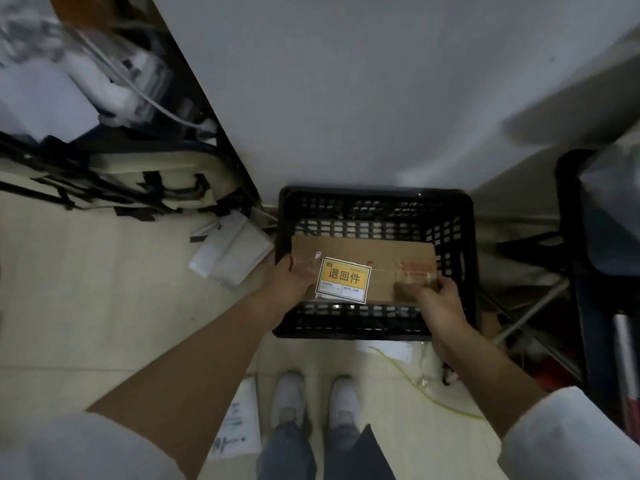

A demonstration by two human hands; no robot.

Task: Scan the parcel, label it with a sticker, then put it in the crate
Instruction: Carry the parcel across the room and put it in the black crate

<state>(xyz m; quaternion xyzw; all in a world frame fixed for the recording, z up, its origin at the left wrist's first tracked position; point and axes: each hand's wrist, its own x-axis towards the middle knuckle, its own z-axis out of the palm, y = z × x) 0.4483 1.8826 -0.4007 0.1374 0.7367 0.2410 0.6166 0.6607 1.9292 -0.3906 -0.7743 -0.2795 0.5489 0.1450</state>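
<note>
Head view | left hand (pixel 289 280), right hand (pixel 438 301) grip parcel (pixel 391 265) inside crate (pixel 464 237) | fingertips hidden beneath

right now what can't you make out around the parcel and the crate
- Head view: crate floor, hidden by the parcel.
- Small print under the yellow sticker, too small.
- Whether the parcel rests on anything, hidden.
- Left hand and right hand fingertips, tucked under the parcel.

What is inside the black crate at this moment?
Inside the black crate there is a cardboard parcel with a yellow sticker on top, held by the left hand and right hand. The parcel covers most of the floor of the crate, so anything beneath stays hidden.
</note>
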